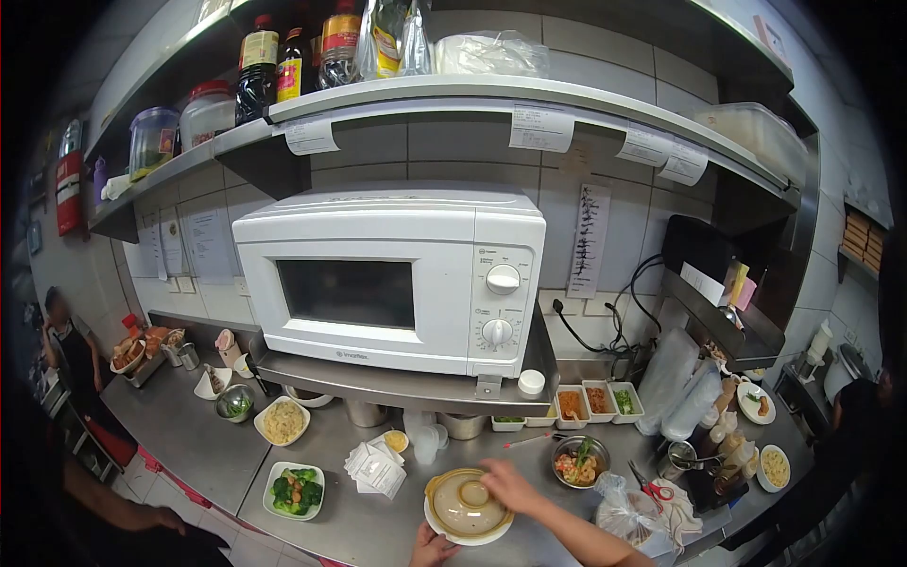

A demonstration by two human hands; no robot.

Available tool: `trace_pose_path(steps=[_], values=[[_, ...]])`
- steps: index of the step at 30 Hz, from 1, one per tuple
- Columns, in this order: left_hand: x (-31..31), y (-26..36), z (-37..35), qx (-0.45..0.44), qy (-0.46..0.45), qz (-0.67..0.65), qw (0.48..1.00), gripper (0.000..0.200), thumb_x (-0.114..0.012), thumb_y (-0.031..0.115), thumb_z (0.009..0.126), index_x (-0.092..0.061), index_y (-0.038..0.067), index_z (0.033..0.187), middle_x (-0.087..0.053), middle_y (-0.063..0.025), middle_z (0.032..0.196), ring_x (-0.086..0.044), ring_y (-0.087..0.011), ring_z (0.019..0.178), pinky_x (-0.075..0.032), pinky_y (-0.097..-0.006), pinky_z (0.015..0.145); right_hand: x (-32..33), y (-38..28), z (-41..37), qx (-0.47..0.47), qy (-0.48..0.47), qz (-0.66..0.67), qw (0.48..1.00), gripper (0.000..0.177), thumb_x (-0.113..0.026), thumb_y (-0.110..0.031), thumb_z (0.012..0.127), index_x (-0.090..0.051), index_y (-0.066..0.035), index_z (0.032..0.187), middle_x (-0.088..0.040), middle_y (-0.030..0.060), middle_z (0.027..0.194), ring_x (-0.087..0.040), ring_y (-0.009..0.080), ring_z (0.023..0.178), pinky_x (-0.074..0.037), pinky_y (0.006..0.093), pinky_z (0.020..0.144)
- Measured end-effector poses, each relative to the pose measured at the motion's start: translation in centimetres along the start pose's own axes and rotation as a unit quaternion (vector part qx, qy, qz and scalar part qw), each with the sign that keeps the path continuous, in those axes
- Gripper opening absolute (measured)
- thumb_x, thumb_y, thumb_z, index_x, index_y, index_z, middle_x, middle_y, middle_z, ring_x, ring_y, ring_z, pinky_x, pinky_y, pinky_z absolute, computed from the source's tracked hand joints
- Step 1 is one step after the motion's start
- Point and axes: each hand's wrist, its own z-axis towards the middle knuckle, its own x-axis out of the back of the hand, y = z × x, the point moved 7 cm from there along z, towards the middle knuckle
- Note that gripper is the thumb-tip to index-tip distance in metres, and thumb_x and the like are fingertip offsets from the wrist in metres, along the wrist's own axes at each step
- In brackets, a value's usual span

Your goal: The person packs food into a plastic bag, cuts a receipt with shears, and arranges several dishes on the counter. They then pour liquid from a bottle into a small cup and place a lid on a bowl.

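A lidded clay pot [431, 493] stands on a white plate [470, 540] near the front edge of the steel counter. Its tan glazed lid [455, 515] sits on top, with a round knob in the middle. My left hand [433, 548] has its fingers curled at the plate's lower left edge, beside the pot. From the right, my right hand [510, 486] reaches over the lid with bent fingers at its upper right part, close to the knob; the fingertips are partly hidden.
A white microwave [387, 283] stands on a raised shelf behind. Left of the pot are order slips [376, 469], a broccoli dish [295, 491] and a noodle bowl [282, 420]. Rightward are a shrimp bowl [579, 463], red scissors [652, 489] and a plastic bag [624, 508]. People stand at both sides.
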Motion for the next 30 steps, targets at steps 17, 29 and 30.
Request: trace_pose_path(steps=[17, 29, 30], values=[[-5.2, 5.4, 0.8, 0.022, -0.165, -0.109, 0.980, 0.056, -0.037, 0.002, 0.091, -0.014, 0.028, 0.135, -0.038, -0.0080, 0.130, -0.052, -0.0305, 0.108, -0.052, -0.0442, 0.078, -5.7, 11.6, -4.8, -0.314, -0.011, 0.557, 0.769, 0.034, -0.040, -0.018, 0.091, -0.039, -0.001, 0.120, -0.054, 0.0160, 0.105, -0.062, 0.0246, 0.083, -0.055, 0.0362, 0.069], [-4.1, 6.2, -3.3, 0.078, -0.171, -0.140, 0.972, 0.061, -0.046, 0.022, 0.092, -0.008, 0.025, 0.140, -0.042, -0.0049, 0.128, -0.055, -0.0221, 0.103, -0.052, -0.0366, 0.079, -6.2, 8.1, -8.8, -0.228, 0.044, 0.654, 0.720, 0.029, -0.034, -0.012, 0.089, -0.046, 0.002, 0.112, -0.057, 0.0165, 0.103, -0.061, 0.0253, 0.089, -0.051, 0.0366, 0.078], [-3.1, 6.7, -4.0, 0.080, -0.158, -0.145, 0.973, 0.061, -0.046, 0.022, 0.092, -0.008, 0.025, 0.140, -0.042, -0.0049, 0.128, -0.055, -0.0221, 0.103, -0.052, -0.0366, 0.079, -6.7, 7.7, -9.5, -0.237, 0.034, 0.654, 0.718, 0.029, -0.034, -0.012, 0.089, -0.046, 0.002, 0.112, -0.057, 0.0165, 0.103, -0.061, 0.0253, 0.089, -0.051, 0.0366, 0.078]])
